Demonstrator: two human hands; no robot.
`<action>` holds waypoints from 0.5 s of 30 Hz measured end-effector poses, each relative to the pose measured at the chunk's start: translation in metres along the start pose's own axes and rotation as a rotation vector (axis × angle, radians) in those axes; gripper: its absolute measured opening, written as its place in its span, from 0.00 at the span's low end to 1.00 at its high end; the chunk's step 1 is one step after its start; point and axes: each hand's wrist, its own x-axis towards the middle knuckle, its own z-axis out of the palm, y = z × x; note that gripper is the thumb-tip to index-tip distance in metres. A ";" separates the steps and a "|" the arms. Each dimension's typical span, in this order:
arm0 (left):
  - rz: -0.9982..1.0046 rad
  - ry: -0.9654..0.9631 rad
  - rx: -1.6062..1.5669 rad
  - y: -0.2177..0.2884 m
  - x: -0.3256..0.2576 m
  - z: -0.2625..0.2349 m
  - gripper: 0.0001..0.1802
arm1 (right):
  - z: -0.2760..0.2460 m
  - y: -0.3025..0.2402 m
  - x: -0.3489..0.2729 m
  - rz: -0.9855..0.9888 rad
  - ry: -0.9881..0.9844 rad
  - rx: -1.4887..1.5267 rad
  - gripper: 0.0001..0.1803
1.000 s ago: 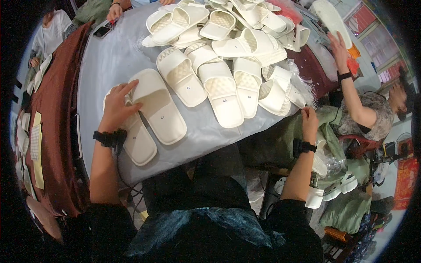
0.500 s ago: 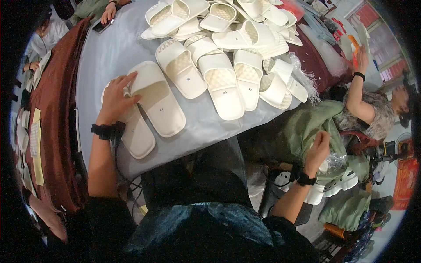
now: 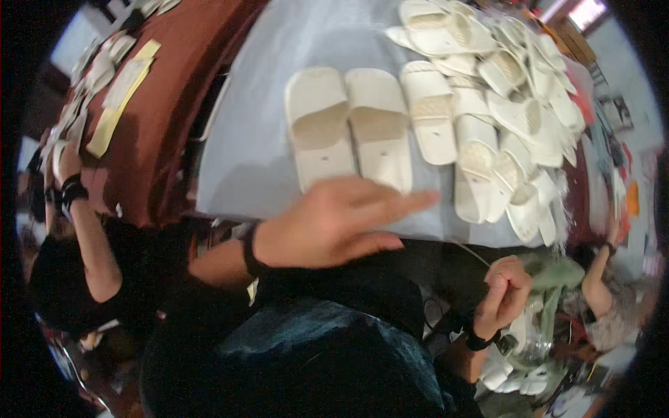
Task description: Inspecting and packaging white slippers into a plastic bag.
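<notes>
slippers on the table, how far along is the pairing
Looks done: one pair of white slippers lies side by side on the grey table. In hand: the left hand hovers flat by their heels; the right hand is fisted below the table edge. Left: the heap of loose slippers.

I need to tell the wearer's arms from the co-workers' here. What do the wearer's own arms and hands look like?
Both forearms are bare, with no gloves. The left hand has a black band at its wrist, and the right hand has a black wristband too. Dark clothing covers the upper arms and body.

Matt cream foam slippers (image 3: pixel 380 125) w/ textured straps on smooth grey cloth table cover (image 3: pixel 251 160)
</notes>
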 end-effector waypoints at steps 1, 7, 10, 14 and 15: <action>-0.034 -0.041 -0.026 0.004 -0.008 0.006 0.34 | 0.010 0.001 0.002 0.005 -0.098 0.028 0.02; -0.141 0.155 0.049 -0.018 -0.044 0.034 0.25 | 0.053 0.005 0.017 0.062 -0.467 0.164 0.03; -0.147 0.235 0.078 -0.030 -0.052 0.029 0.18 | 0.068 0.015 0.023 0.053 -0.500 0.114 0.03; -0.234 0.275 -0.061 -0.024 -0.060 0.016 0.15 | 0.073 0.016 0.031 0.044 -0.461 -0.015 0.01; -0.239 0.278 -0.061 -0.022 -0.063 0.012 0.15 | 0.074 0.017 0.031 0.068 -0.405 -0.017 0.01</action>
